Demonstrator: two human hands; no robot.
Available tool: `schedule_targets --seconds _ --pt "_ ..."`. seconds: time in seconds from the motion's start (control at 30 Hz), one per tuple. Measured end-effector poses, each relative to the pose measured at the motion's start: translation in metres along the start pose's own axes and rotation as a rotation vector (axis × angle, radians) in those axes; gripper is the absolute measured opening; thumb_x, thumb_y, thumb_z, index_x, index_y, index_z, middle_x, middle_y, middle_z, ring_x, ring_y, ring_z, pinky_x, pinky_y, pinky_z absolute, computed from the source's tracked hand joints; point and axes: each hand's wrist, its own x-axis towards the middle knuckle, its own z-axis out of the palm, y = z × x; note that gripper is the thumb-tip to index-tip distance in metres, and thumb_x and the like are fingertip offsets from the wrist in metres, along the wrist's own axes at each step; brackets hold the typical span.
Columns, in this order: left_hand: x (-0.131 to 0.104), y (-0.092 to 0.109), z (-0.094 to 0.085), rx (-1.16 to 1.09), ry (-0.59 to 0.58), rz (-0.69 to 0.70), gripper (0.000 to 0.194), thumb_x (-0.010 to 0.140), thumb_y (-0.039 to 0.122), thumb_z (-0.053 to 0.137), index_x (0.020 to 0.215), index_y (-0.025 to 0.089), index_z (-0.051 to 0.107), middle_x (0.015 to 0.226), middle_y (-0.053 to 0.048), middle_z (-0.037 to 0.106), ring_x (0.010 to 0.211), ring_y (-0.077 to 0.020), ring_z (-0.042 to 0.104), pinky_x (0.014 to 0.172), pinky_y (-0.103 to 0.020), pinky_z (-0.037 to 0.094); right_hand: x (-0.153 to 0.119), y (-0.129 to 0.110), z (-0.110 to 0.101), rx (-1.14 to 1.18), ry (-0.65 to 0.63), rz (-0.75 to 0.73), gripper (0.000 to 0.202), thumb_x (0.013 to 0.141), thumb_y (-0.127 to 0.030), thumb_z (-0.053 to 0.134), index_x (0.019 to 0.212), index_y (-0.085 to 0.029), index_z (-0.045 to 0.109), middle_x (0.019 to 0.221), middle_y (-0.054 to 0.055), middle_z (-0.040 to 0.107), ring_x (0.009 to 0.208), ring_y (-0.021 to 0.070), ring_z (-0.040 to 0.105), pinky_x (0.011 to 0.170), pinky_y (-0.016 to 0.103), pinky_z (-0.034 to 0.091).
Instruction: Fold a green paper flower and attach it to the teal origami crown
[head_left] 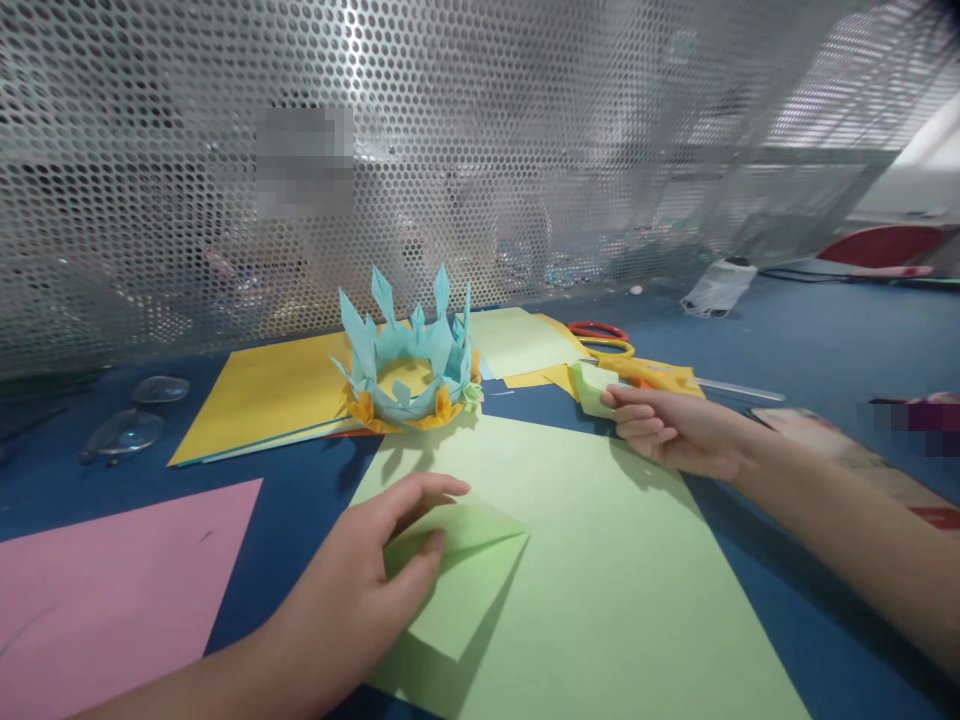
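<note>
My left hand (pixel 367 570) is curled round a folded light green paper (pixel 457 620), its thumb against the near face. A pointed corner of this paper sticks out to the right and casts a shadow on a large light green sheet (pixel 592 560). Farther right, the thumb and fingers of my right hand (pixel 675 425) pinch a small piece of green paper (pixel 592 385) above that sheet's far right corner. Behind both, a light blue paper crown (pixel 409 400) with tall points and orange folded pieces round its base stands upright.
Yellow paper (pixel 262 385) lies under and left of the crown, pink paper (pixel 127 600) at the near left. Glasses (pixel 124 435) rest at far left. Scissors with red and yellow handles (pixel 607 348) lie behind my right hand. A perforated metal panel (pixel 450 120) borders the blue table (pixel 832 340).
</note>
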Motion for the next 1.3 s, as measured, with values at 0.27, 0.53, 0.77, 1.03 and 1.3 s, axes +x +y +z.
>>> schedule_targets --seconds 0.27,0.53,0.77,1.03,1.3 --pt "0.0 0.002 0.0 -0.016 -0.005 -0.016 0.027 0.085 0.019 0.047 0.108 0.025 0.059 0.102 0.0 0.07 0.097 -0.0182 0.065 0.086 -0.024 0.049 -0.009 0.002 0.018 -0.219 0.145 -0.042 0.032 0.092 -0.033 0.057 0.12 -0.017 0.055 0.119 0.008 0.059 0.098 0.0219 0.062 0.08 0.043 0.053" --pt "0.001 0.004 0.001 -0.064 -0.034 -0.047 0.027 0.088 0.021 0.044 0.114 0.023 0.053 0.1 -0.002 0.07 0.099 -0.0185 0.064 0.076 -0.021 0.05 -0.011 -0.003 0.018 -0.4 0.303 -0.051 0.031 0.092 -0.033 0.056 0.12 -0.018 0.056 0.12 0.009 0.059 0.098 0.0219 0.062 0.081 0.043 0.053" --pt "-0.001 0.003 0.002 -0.084 -0.027 -0.061 0.028 0.091 0.025 0.042 0.118 0.024 0.049 0.095 -0.001 0.067 0.087 -0.0167 0.063 0.071 -0.022 0.049 -0.009 -0.001 0.016 -0.514 0.385 -0.076 0.031 0.092 -0.033 0.056 0.119 -0.017 0.056 0.119 0.008 0.059 0.098 0.0218 0.062 0.081 0.043 0.053" --pt "-0.004 0.01 0.004 -0.143 -0.034 -0.06 0.028 0.089 0.023 0.043 0.116 0.022 0.05 0.092 -0.001 0.067 0.088 -0.0174 0.064 0.072 -0.023 0.049 -0.008 -0.002 0.016 -0.581 0.383 -0.092 0.03 0.092 -0.034 0.056 0.118 -0.017 0.057 0.117 0.008 0.06 0.095 0.0209 0.063 0.079 0.041 0.053" --pt "-0.003 0.015 0.006 -0.186 -0.004 -0.082 0.028 0.085 0.025 0.046 0.112 0.022 0.054 0.084 0.0 0.066 0.077 -0.0166 0.064 0.069 -0.023 0.048 0.001 0.003 0.007 -0.566 0.357 -0.182 0.03 0.092 -0.033 0.057 0.118 -0.018 0.057 0.119 0.008 0.06 0.098 0.0218 0.062 0.081 0.042 0.053"
